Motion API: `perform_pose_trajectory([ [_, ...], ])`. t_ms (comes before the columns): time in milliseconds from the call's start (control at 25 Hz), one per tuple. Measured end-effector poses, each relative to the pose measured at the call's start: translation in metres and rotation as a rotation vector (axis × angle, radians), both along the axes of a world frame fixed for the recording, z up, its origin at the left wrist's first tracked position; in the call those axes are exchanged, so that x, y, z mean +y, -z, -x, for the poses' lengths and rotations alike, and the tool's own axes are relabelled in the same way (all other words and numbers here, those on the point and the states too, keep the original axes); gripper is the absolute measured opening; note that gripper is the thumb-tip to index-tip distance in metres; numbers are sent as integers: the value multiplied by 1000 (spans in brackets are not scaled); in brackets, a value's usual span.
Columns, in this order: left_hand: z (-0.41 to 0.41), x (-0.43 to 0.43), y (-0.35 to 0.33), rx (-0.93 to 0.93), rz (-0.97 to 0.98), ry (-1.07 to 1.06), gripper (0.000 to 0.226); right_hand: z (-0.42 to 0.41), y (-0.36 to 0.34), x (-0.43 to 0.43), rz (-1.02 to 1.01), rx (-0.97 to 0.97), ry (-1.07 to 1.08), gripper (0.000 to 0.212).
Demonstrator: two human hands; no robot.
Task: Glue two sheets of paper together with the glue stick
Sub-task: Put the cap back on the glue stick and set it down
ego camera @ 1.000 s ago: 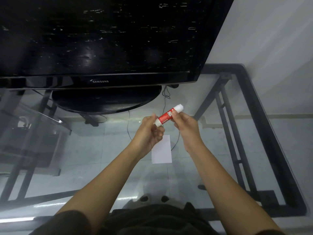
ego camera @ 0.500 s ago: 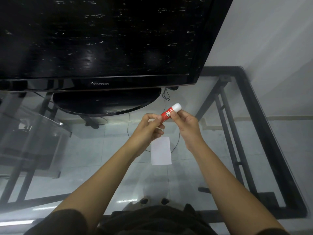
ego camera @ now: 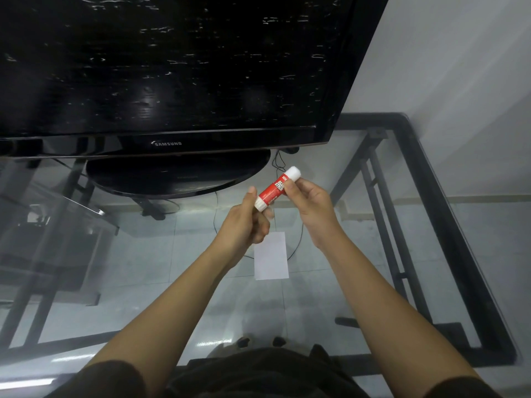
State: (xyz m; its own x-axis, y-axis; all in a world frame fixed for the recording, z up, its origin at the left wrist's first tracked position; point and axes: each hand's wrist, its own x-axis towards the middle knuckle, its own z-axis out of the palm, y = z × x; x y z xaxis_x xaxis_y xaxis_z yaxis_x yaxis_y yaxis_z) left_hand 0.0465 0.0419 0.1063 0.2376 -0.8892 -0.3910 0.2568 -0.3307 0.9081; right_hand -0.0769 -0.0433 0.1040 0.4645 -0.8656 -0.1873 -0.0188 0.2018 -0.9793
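While both hands pinch the glue stick (ego camera: 277, 188), it's prob. for uncapping: left hand (ego camera: 244, 225) grips one end, right hand (ego camera: 311, 203) the other. Paper (ego camera: 271, 256) waits below on glass table (ego camera: 359, 254).

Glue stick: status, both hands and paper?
Left hand and right hand both grip glue stick, held over table. Cap on. Paper flat on glass table, unobstructed.

The glue stick (ego camera: 277, 188) is showing a red label with white lettering and plain white ends. The paper (ego camera: 271, 256) is looking plain white. The TV (ego camera: 172, 70) is sitting glossy black with a silvery logo, the table frame (ego camera: 439, 214) is showing black, and the wall (ego camera: 465, 81) is looking pale grey.
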Motion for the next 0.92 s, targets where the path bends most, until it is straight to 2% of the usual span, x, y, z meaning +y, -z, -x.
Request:
perform_pose_trajectory([
  [120,1,2,2,-203,185,-62,39,2,-2,-3,7,-14,18,13],
  [200,0,3,1,-232,186,-59,33,3,-2,-3,8,-25,9,15],
  [240,-2,3,2,-164,121,-31,37,3,-2,-3,11,-28,0,16],
  [360,-7,-1,-6,314,-214,24,51,2,1,-1,20,-7,-30,14],
  [400,-7,-2,-6,370,-248,24,51,2,1,0,23,3,-33,11],
  [440,-7,-1,-3,339,-216,17,47,2,2,1,25,8,-31,9],
  [560,-3,4,6,96,82,-70,27,3,1,1,33,11,-17,7],
  [640,-1,6,7,108,152,-87,28,2,0,-1,36,11,-29,9],
  [720,-4,4,6,212,59,-77,35,2,2,-2,28,10,-46,14],
  [840,-10,1,-6,457,-191,49,44,3,5,-3,13,19,-36,19],
  [880,-12,-1,-7,437,-213,74,43,3,7,-4,12,22,-27,19],
  [920,-12,-2,-6,303,-193,87,41,4,8,-5,10,19,-15,18],
])
